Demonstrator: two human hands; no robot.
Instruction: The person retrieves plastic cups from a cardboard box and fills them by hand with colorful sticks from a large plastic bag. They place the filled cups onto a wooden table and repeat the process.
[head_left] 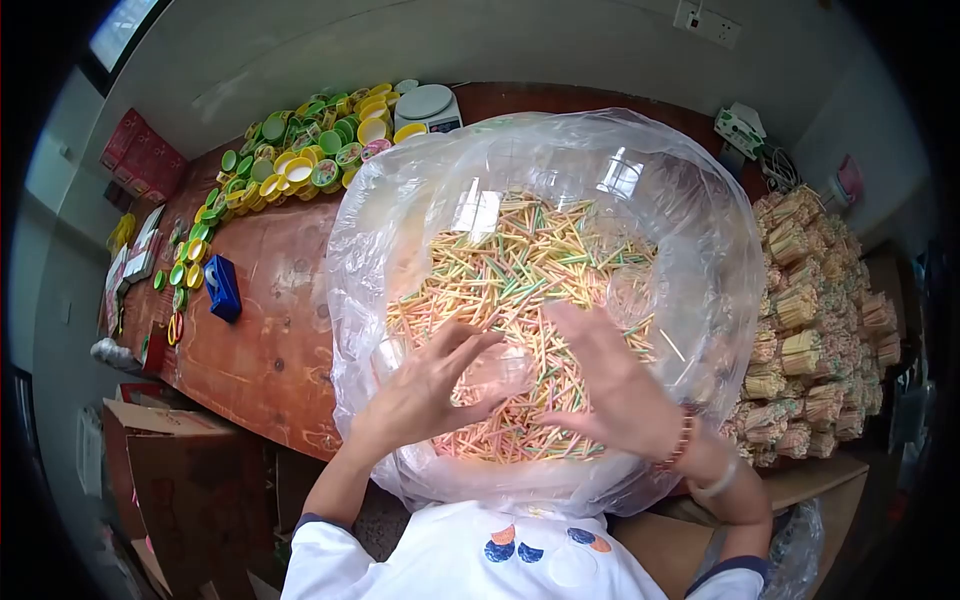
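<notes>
A large clear plastic bag (700, 220) lies spread open on the table, full of short thin coloured sticks (530, 250) in yellow, pink and green. Over the left part of the sticks is my left hand (435, 385), its thumb and fingers apart around a small clear plastic container (495, 372); whether they touch it I cannot tell. My right hand (615, 390), slightly blurred, hovers over the sticks to the right, fingers spread, holding nothing. Clear containers also show at the bag's back and right inside.
Yellow and green small tubs (298, 170) cover the table's back left, beside a white scale (428, 105). A blue tape dispenser (222, 288) stands at left. Bundled sticks (800, 300) are piled at right. Cardboard boxes (190, 480) sit below the table's left edge.
</notes>
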